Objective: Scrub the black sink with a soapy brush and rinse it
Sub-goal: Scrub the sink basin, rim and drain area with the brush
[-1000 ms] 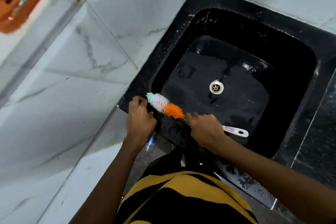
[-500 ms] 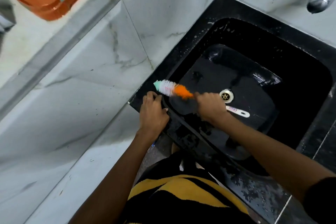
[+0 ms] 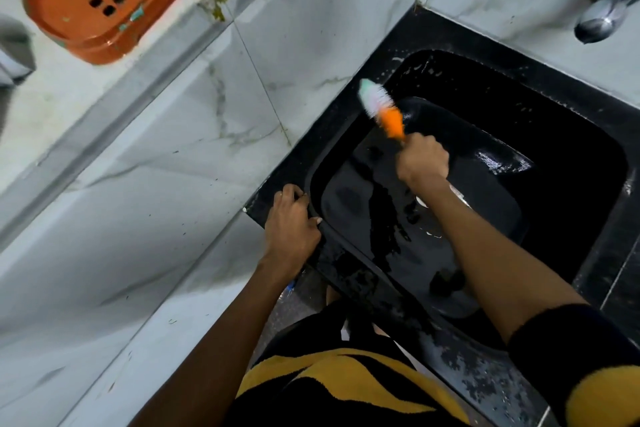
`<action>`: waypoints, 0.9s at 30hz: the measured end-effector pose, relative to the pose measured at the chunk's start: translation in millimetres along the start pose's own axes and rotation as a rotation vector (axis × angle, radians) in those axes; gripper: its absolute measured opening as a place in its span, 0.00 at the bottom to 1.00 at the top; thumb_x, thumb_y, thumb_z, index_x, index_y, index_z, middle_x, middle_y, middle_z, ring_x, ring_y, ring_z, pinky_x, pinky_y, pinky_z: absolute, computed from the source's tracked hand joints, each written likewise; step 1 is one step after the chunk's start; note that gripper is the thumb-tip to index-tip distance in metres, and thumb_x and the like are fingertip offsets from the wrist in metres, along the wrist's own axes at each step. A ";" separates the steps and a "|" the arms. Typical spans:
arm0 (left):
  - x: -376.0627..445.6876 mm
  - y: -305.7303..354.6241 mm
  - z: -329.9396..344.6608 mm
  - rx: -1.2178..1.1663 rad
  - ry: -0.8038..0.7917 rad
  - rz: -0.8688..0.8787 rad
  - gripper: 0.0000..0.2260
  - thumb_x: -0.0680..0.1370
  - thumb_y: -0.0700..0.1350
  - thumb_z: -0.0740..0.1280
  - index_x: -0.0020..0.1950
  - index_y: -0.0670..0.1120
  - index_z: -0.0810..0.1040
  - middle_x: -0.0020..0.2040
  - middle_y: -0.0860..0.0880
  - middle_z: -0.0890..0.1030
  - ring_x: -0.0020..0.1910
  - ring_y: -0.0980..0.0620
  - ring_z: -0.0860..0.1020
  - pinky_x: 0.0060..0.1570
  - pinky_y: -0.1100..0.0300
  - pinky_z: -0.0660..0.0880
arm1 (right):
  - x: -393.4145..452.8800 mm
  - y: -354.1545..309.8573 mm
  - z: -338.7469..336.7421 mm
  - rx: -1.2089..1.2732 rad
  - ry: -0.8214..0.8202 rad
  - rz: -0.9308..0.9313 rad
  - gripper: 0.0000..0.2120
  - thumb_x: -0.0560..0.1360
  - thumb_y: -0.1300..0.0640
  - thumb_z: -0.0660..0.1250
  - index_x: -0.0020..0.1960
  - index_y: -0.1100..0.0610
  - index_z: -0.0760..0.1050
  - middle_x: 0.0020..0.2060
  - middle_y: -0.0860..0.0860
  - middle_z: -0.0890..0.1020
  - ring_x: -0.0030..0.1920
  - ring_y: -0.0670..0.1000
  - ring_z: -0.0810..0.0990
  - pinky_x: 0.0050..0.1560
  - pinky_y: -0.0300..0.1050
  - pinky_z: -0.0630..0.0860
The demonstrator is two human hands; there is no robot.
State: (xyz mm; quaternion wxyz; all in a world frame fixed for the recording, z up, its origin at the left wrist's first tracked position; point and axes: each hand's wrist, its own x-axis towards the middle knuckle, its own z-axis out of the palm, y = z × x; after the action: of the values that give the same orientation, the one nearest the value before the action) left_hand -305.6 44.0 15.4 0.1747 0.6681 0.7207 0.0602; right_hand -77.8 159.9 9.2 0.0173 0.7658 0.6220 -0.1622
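Right now my right hand (image 3: 423, 160) has its grip wrapped tight around the handle of the bottle-style brush with white, mint and orange bristles (image 3: 381, 108), fingers folded shut on it. Its bristle head angles up and away from my fist, with the mint tip at the far-left inner edge of the glossy black rectangular sink (image 3: 568, 156); I cannot tell whether the bristles actually touch the wall. My left hand (image 3: 292, 229) lies flat on the sink's near-left rim, fingers loosely curled over the edge, pinching nothing. Wet streaks and suds fleck the basin floor and rim. A chrome tap spout (image 3: 604, 15) juts from the white marble-look wall tiles (image 3: 156, 184) above the far corner. An orange perforated plastic tray (image 3: 107, 0) sits on the ledge, well apart at upper left.
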 end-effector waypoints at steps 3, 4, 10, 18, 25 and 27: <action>0.4 -1.9 0.7 -0.007 -0.003 0.003 0.18 0.73 0.47 0.74 0.58 0.38 0.81 0.59 0.47 0.72 0.58 0.45 0.71 0.57 0.49 0.75 | -4.4 -6.4 -4.5 -0.029 0.010 -0.062 0.11 0.76 0.59 0.59 0.52 0.60 0.77 0.48 0.60 0.81 0.48 0.63 0.80 0.43 0.49 0.72; 0.7 -2.4 1.5 -0.005 -0.003 0.007 0.18 0.73 0.48 0.74 0.59 0.39 0.81 0.59 0.47 0.72 0.58 0.45 0.71 0.57 0.49 0.75 | -17.0 -11.9 -2.1 -0.089 -0.019 -0.162 0.11 0.75 0.60 0.59 0.53 0.59 0.77 0.48 0.60 0.81 0.48 0.63 0.80 0.43 0.49 0.72; 0.9 -3.6 2.2 -0.008 0.001 0.004 0.18 0.73 0.47 0.74 0.59 0.38 0.81 0.60 0.46 0.72 0.58 0.44 0.71 0.58 0.48 0.74 | -17.4 4.1 -5.0 -0.246 0.005 -0.253 0.12 0.75 0.58 0.60 0.54 0.57 0.78 0.48 0.59 0.81 0.48 0.62 0.81 0.44 0.49 0.74; -1.7 -7.9 4.0 -0.110 0.027 -0.052 0.20 0.74 0.44 0.74 0.63 0.38 0.79 0.62 0.47 0.74 0.62 0.45 0.72 0.62 0.55 0.72 | -52.9 -0.6 25.5 -0.140 -0.120 -0.419 0.13 0.77 0.53 0.59 0.56 0.54 0.77 0.46 0.57 0.82 0.47 0.61 0.81 0.43 0.49 0.74; -8.3 -7.0 2.1 -0.249 0.107 -0.106 0.15 0.72 0.32 0.67 0.58 0.39 0.77 0.59 0.46 0.74 0.56 0.47 0.76 0.53 0.61 0.72 | -33.6 14.3 39.9 0.069 -0.068 -0.149 0.11 0.76 0.54 0.60 0.52 0.56 0.79 0.44 0.60 0.81 0.46 0.64 0.80 0.43 0.51 0.73; -9.3 -5.6 3.0 -0.270 0.122 -0.102 0.17 0.71 0.31 0.66 0.59 0.39 0.76 0.59 0.45 0.74 0.55 0.46 0.76 0.53 0.55 0.75 | -32.6 12.8 37.6 0.120 -0.061 -0.135 0.11 0.77 0.55 0.60 0.52 0.57 0.78 0.45 0.62 0.81 0.46 0.65 0.79 0.43 0.52 0.73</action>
State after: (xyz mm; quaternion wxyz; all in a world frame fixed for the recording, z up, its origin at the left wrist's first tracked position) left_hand -309.4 33.9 12.4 0.2219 0.5961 0.7483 0.1881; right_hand -79.7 117.6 -19.9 -0.0207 0.7164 0.6607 -0.2232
